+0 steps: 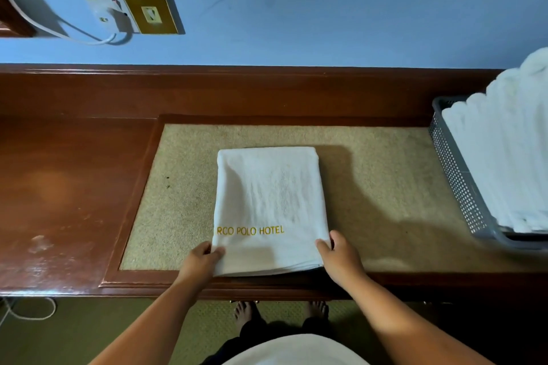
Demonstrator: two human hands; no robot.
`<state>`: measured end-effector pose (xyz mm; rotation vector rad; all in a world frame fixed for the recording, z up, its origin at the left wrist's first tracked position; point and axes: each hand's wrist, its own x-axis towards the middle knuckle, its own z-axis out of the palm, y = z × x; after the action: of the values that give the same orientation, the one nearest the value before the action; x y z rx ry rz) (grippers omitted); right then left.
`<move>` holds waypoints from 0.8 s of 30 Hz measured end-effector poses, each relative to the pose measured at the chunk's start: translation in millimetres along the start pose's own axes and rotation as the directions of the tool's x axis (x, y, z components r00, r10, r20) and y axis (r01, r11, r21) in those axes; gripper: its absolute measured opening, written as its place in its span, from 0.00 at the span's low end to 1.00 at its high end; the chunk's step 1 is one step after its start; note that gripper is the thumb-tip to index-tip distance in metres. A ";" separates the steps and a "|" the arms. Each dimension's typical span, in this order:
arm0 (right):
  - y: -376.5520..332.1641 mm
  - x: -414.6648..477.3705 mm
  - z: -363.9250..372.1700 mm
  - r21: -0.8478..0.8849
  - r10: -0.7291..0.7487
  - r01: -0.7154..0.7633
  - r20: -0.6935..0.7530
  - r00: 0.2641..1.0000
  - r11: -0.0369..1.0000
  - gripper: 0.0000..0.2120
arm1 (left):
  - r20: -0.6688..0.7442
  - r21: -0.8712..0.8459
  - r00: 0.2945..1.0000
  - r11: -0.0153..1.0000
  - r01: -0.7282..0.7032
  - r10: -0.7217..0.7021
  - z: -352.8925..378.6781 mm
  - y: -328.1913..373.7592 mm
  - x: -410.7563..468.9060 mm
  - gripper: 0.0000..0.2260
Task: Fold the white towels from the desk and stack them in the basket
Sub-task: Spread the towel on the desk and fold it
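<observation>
The folded white terry towel (268, 195), likely soft, light and floppy (layers may slip), lies between left hand (204, 258) and right hand (338, 255), each pinching a corner: good lifting points.

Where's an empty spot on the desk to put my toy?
Bare wood left of the tan mat, and mat strips either side of the folded towel. The right end is crowded: the basket is piled with towels.

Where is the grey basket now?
Head view: the grey basket stands on the desk at far right, right of the folded towel, with white towels stacked inside.
</observation>
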<state>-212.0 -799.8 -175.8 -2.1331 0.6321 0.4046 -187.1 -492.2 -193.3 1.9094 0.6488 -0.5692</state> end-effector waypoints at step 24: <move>-28.0 56.2 -13.2 0.065 0.082 -0.091 0.120 0.989 0.994 0.38 | -0.111 0.218 0.981 0.967 -0.130 0.157 -4.6 25.9 39.8 0.18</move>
<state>-149.2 -812.7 -177.6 -2.0038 0.6633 0.5434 -140.0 -489.7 -199.8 2.1859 0.5415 -0.4399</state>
